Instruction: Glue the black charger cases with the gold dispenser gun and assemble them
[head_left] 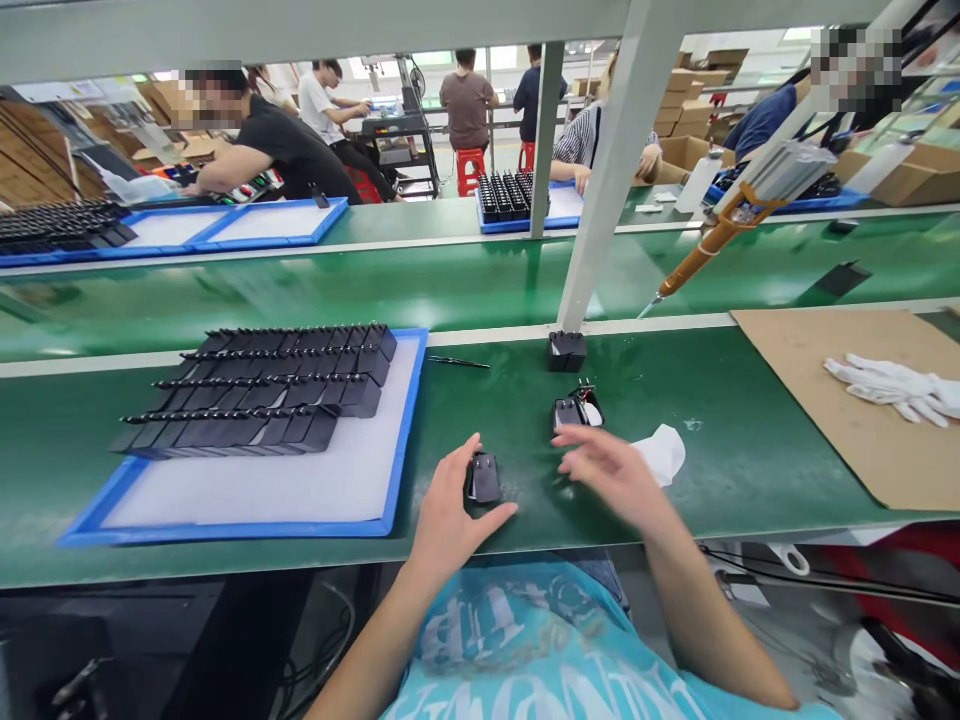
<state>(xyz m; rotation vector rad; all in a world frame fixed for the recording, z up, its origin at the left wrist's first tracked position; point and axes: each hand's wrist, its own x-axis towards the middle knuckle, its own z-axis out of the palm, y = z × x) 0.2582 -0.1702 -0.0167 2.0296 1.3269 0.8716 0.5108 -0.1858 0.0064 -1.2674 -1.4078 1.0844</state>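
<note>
Tray [403, 430], black adapters [358, 398] rowed inside, casing [486, 479] between left fingers [454, 470]

The left forearm [375, 635] slants up and inward. The left grip [446, 510] is parted: fingers point forward, thumb extends to the right, forming a C. The right forearm [709, 615] angles inward from the opposite side. The right grip [611, 475] points left, palm down; its blurred fingers appear extended and loosely spread.
</note>
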